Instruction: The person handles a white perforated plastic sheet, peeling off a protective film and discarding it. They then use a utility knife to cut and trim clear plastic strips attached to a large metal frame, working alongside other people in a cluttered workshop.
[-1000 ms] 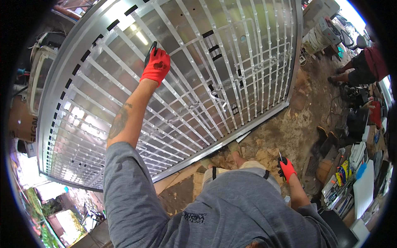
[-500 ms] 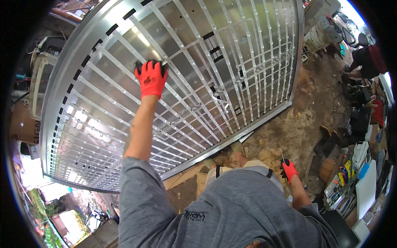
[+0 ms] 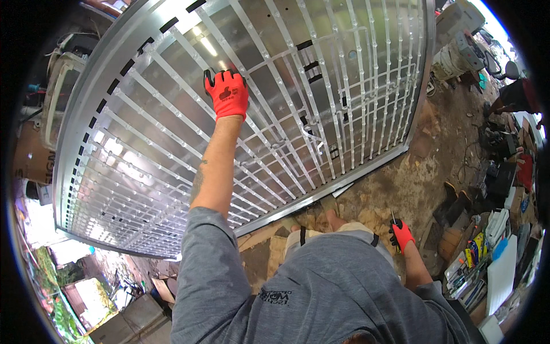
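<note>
A large silver metal panel (image 3: 172,166) stands tilted before me, lined with long rows of pale LED strips (image 3: 298,97). My left hand (image 3: 227,94), in a red work glove with black fingers, reaches out to the panel's upper middle. Its fingers are apart beside the strips; whether the fingertips touch the metal I cannot tell. My right hand (image 3: 402,235), in a matching glove, is low at my right side. It is closed round a thin tool with a slim metal shaft, apparently a screwdriver (image 3: 393,215).
Along the right lies a pile of tools and parts with a white board (image 3: 502,269). Dark boots (image 3: 455,200) stand on the stained floor (image 3: 378,195). A bucket (image 3: 450,62) is at the upper right, near another person's dark clothing (image 3: 518,96). A cardboard box (image 3: 33,155) sits at the left.
My left hand has shifted up and to the right over the panel, its fingers more spread. The panel's place in view has moved slightly right. My right hand stays with the tool.
</note>
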`<action>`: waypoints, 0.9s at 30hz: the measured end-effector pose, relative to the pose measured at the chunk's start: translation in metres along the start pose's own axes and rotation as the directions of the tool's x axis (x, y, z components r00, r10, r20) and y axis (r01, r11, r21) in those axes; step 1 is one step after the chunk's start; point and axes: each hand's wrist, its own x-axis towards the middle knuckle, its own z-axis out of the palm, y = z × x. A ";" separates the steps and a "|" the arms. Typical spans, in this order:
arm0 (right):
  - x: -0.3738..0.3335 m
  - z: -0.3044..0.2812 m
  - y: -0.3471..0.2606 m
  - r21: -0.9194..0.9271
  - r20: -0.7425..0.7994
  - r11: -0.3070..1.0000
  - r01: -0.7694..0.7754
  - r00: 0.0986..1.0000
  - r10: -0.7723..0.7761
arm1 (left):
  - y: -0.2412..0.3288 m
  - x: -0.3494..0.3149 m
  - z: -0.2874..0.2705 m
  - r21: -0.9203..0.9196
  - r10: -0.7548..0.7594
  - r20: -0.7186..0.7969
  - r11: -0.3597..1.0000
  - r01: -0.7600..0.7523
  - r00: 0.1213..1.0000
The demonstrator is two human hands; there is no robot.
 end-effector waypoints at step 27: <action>0.035 -0.006 0.058 -0.006 0.014 0.999 -0.041 0.999 0.041 | -0.003 0.023 0.002 0.132 0.283 0.238 0.938 -0.320 0.929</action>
